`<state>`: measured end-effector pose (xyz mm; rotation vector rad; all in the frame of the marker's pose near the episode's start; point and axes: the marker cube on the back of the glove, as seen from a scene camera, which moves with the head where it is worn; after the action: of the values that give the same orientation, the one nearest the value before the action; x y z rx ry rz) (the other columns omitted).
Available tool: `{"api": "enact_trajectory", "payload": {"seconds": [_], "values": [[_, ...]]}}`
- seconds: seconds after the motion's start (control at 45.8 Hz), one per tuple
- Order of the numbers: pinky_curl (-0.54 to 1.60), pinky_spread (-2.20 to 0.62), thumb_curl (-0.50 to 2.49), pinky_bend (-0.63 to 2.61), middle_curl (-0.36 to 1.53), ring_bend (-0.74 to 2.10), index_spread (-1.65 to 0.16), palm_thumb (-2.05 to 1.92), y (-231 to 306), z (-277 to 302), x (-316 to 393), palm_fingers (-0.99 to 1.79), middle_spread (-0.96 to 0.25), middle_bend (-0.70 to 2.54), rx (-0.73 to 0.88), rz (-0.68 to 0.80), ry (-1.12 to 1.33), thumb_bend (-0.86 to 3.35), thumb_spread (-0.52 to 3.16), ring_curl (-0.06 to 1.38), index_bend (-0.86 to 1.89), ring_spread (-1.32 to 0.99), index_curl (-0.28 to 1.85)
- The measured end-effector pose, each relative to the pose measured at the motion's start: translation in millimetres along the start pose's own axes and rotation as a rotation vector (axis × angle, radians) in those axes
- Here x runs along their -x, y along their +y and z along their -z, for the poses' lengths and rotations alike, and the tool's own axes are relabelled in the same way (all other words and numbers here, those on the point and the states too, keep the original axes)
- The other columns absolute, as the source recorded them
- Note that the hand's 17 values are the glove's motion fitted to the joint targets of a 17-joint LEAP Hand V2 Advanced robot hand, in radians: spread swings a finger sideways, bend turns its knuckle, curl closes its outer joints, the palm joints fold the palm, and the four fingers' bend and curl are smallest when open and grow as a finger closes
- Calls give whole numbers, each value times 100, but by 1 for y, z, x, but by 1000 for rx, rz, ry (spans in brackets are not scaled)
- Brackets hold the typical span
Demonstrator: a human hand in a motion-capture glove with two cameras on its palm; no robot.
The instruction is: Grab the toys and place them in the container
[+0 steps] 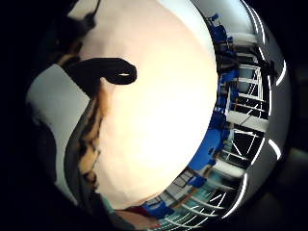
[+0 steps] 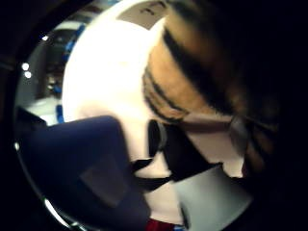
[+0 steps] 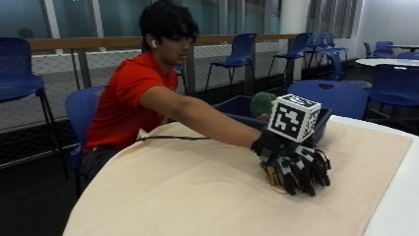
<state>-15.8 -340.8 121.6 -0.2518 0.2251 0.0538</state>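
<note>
Striped plush toy (image 3: 273, 177) under gloved fingers (image 3: 306, 178) (curled).

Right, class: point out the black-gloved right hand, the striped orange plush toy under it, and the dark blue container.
black-gloved right hand (image 3: 293, 162): outside view, back of the hand.
striped orange plush toy (image 2: 185, 77): thumb-side palm view, striped fur.
dark blue container (image 3: 237, 106): outside view, near wall.
</note>
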Motion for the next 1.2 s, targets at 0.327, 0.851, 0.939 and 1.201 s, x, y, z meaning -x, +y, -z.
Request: {"api": "enact_trajectory", "payload": {"seconds": [0.327,0.851,0.939,1.201], "values": [[28,-37,51,101,35,94,-43,62,38,31,-13,98,-33,65,-126,-14,-17,25,105,45,22,-37,20],[35,-44,75,93,50,103,-45,70,210,187,138,109,-43,74,-252,387,-71,23,70,52,20,-46,30],[36,-45,78,93,51,102,-46,69,219,173,155,103,-44,73,-195,362,-110,22,68,52,19,-47,32],[46,-19,65,120,43,62,-39,33,237,136,155,-18,-27,33,4,371,-132,0,104,46,3,-25,29]]}}
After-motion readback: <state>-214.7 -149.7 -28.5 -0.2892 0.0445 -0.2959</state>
